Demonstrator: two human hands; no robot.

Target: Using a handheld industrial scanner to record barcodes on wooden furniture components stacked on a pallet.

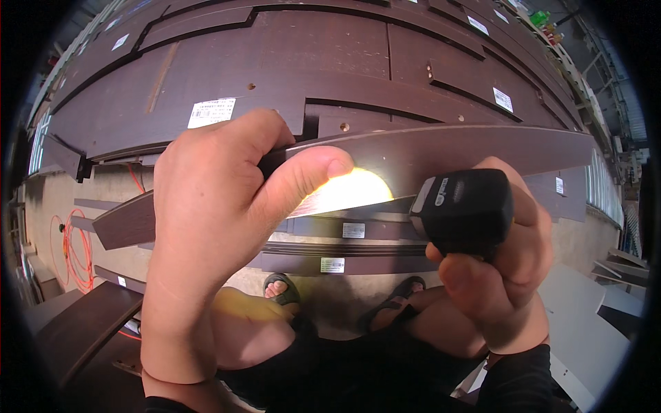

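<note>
My left hand (220, 179) grips a long, narrow dark brown board (482, 148), with the thumb lying on its near face and the fingers curled behind it, hidden. The board is held up in front of me and runs to both sides past the hand. My right hand (530, 234) is wrapped around a black, blocky flashlight (475, 206), close to the board's near side. A bright white patch of light falls on the board beside my left thumb.
Large dark brown panels (323, 55) with white labels lie stacked beyond the board. More narrow boards (385, 264) lie on the floor before my sandalled feet. An orange hose (81, 258) is coiled at left. White panels (571, 323) stand at lower right.
</note>
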